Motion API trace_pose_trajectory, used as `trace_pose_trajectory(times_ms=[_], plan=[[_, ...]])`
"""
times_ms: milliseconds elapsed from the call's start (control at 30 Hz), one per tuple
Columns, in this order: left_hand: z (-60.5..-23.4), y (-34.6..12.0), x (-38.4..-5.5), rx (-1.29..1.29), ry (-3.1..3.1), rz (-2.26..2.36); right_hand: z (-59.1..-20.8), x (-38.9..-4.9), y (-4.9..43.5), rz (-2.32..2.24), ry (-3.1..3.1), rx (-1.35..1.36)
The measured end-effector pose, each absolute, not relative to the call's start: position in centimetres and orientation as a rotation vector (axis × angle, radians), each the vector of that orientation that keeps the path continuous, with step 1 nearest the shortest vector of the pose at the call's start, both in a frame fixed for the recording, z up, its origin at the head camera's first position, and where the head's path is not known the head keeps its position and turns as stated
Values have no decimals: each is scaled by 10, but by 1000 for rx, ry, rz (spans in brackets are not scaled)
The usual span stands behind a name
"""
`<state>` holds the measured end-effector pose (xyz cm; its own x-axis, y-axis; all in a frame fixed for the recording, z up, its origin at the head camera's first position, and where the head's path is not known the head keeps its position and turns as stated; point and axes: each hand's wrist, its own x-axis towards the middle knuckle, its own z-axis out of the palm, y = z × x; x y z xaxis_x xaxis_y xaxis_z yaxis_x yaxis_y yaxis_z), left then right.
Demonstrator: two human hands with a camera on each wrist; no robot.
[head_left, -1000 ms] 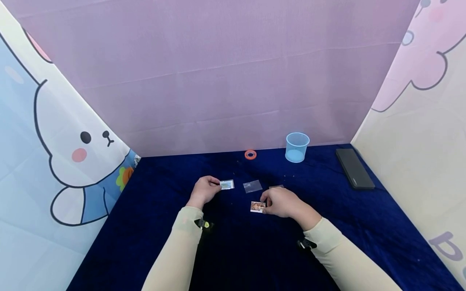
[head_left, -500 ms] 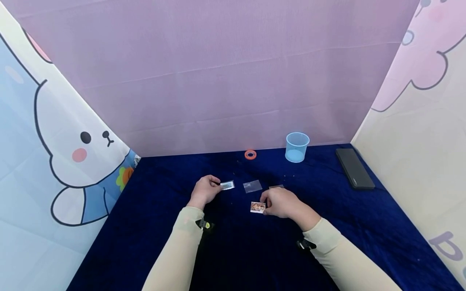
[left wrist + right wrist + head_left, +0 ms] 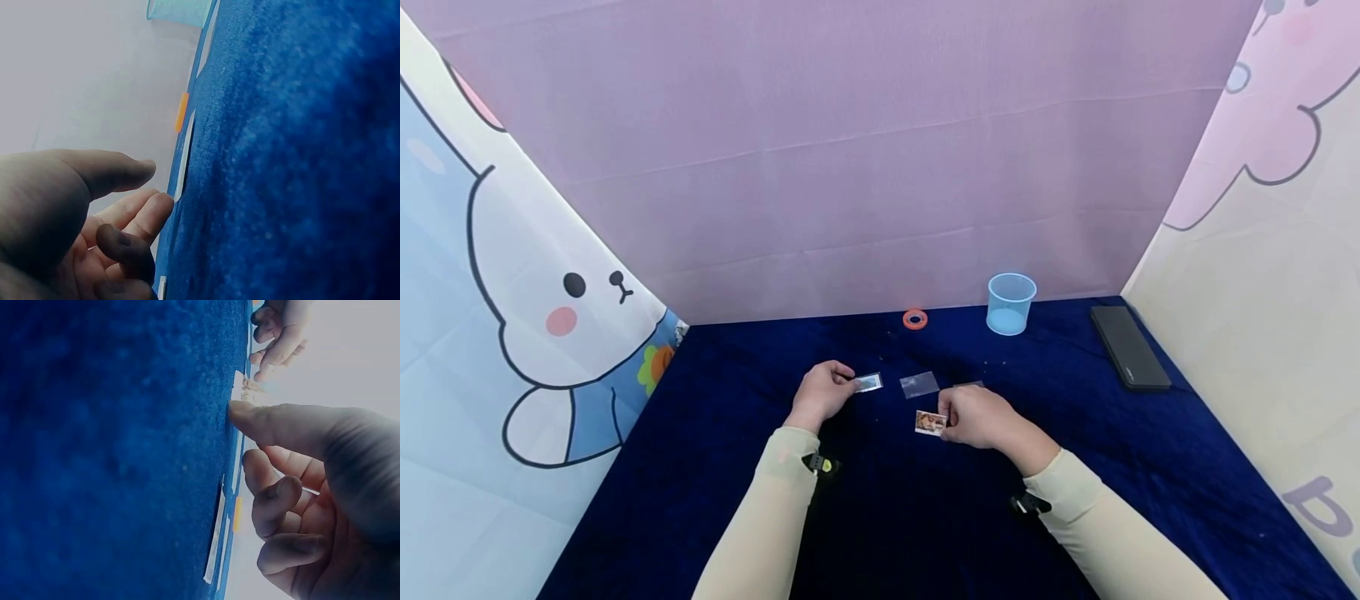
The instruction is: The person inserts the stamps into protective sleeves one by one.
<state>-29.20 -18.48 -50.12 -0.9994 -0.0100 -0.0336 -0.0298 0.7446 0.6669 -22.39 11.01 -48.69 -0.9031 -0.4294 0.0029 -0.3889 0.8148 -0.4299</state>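
My right hand (image 3: 981,417) pinches a small picture card (image 3: 930,422) by its right edge, thumb on the near side; the right wrist view shows the thumb against this card (image 3: 239,387), its printed face partly washed out. My left hand (image 3: 822,395) has its fingertips at the near end of a second small card (image 3: 869,382), pale blue with a white border. In the left wrist view, thumb and fingers of the left hand (image 3: 112,219) stand apart. Between the hands lies a clear plastic sleeve (image 3: 919,384). Another flat piece (image 3: 973,384) is mostly hidden behind the right hand.
A red-orange tape ring (image 3: 915,319) lies at the back of the dark blue cloth (image 3: 760,358). To its right stands a light blue mesh cup (image 3: 1011,304). A flat black case (image 3: 1130,347) is at the far right. Fabric walls enclose the table.
The picture card in my right hand has risen and tilted slightly. The card by my left fingertips has shifted a little to the right and turned, while the left hand has hardly moved.
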Motion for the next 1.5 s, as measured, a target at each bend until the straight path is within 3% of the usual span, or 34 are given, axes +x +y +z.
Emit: trace_pose_trajectory(times_ms=[767,1500], plan=[[-493,-178,-287,158,2978,1140,-453,-239,156,-1175,2915,-708],[-492,-135,-290,402,2968,966,-417,-232,201,-1368,3036,-472]])
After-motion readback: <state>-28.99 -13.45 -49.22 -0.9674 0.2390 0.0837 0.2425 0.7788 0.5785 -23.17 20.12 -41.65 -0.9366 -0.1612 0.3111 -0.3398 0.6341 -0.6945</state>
